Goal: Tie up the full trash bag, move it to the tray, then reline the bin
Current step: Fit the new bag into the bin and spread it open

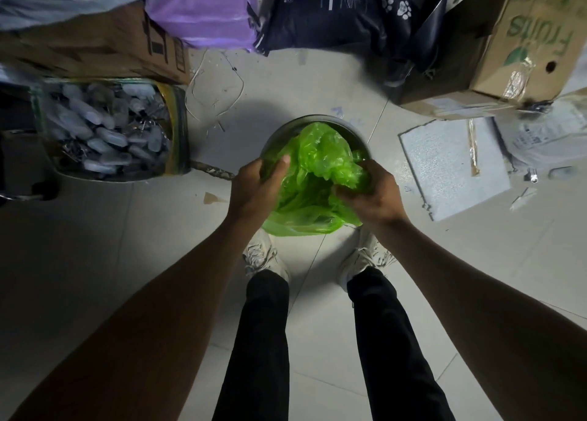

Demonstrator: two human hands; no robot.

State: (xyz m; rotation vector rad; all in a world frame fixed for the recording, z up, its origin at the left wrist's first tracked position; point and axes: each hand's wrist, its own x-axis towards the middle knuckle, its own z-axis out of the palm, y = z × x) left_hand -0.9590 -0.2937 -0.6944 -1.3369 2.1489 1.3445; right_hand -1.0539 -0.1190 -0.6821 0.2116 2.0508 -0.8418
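While both hands clutch bunched film of the green trash bag [313, 179] sitting in the metal bin [355, 129], left hand [254, 190] and right hand [374, 195] should gather loose plastic between the grips inward before knotting, or it likely slips.

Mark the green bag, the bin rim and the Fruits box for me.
green trash bag [313, 163]: head view, crumpled plastic between the hands.
bin [287, 127]: head view, bare far-left arc of the metal rim.
Fruits cardboard box [524, 39]: head view, printed side panel.
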